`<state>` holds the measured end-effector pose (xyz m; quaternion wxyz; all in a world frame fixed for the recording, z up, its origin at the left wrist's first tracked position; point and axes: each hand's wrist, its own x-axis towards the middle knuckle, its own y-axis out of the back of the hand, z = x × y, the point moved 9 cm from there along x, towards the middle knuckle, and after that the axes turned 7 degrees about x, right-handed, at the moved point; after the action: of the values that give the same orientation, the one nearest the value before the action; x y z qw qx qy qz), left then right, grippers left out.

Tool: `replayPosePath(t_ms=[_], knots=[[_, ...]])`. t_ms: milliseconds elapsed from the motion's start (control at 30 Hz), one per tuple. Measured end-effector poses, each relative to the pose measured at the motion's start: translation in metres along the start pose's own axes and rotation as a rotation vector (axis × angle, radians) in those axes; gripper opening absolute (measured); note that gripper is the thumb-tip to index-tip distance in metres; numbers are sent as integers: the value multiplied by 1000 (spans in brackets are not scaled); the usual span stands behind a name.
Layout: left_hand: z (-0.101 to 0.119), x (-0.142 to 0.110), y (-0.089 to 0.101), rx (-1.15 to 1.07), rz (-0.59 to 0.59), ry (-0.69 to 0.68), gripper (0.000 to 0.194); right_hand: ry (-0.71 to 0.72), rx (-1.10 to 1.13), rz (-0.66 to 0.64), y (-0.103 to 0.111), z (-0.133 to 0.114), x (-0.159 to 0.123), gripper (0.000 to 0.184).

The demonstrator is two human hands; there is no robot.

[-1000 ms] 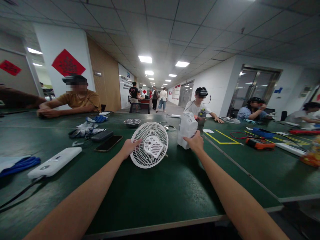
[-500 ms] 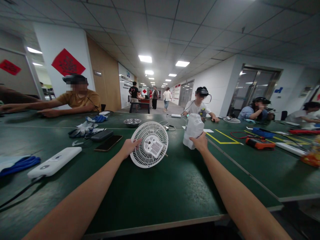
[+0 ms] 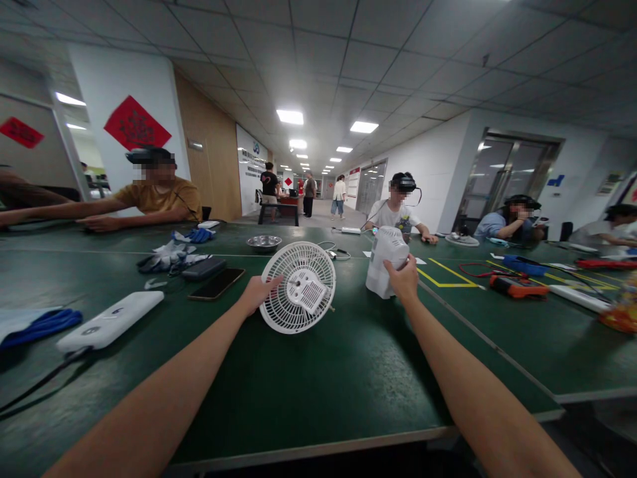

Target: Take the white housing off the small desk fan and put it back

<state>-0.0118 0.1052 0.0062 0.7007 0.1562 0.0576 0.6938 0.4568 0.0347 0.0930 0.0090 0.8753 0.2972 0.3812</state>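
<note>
White housing [image 3: 382,248] has shifted right, clasped in the right hand [image 3: 405,279]; to its left, the left hand [image 3: 255,296] pinches the fan grille [image 3: 309,295]. Parts appear separate; remaining steps cannot be judged.

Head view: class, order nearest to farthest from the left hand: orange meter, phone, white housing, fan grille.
1. Fan grille, touching left hand
2. Phone, just left
3. White housing, in right hand
4. Orange meter, far right

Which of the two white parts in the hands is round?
The round, slatted grille, held by the left hand; the housing in the right hand is tall and boxy.
</note>
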Motion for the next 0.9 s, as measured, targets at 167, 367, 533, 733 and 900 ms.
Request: replayPosePath(t_ms=[167, 367, 533, 733, 900], knots=[[-2, 0, -1, -49, -21, 25, 48, 22, 54, 58, 5, 4, 5, 81], [-2, -1, -2, -56, -32, 39, 46, 52, 59, 55, 7, -4, 4, 86], [6, -8, -1, -52, -22, 27, 44, 18, -5, 20, 9, -11, 2, 79], [12, -13, -2, -55, -35, 32, 43, 41, -61, 18, 13, -21, 0, 75], [8, -8, -1, -38, -17, 6, 48, 193, -130, 30, 17, -48, -9, 74]])
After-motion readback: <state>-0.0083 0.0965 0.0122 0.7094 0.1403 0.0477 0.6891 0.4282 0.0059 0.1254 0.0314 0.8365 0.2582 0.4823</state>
